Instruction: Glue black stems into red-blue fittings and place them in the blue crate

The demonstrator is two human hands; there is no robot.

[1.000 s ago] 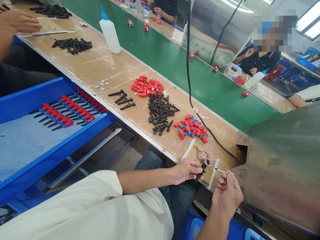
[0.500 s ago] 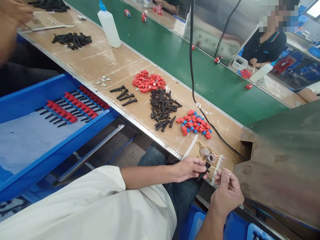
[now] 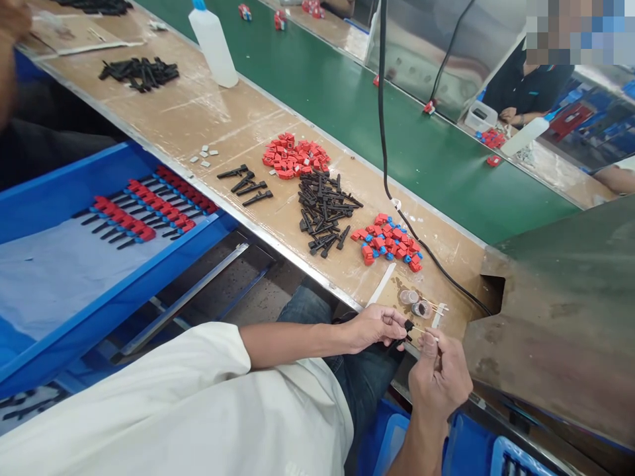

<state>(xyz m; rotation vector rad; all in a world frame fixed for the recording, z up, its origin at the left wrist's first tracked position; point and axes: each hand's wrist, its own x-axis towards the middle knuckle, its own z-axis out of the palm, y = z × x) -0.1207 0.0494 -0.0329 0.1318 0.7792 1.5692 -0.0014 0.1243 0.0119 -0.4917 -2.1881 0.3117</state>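
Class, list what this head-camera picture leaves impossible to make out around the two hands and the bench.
- Head view: the black part in the left hand is mostly covered by its fingers.
- The thin stick in the right hand is too small to identify.
- The contents of the two small clear cups are too small to tell.
- The white bottle is cut off by the top edge.

Legible text, labels, brands, numbers, signs: none. The white squeeze bottle [image 3: 212, 43], the blue tray [image 3: 59, 192] and the worktop [image 3: 198, 119] carry no readable marking at this view.
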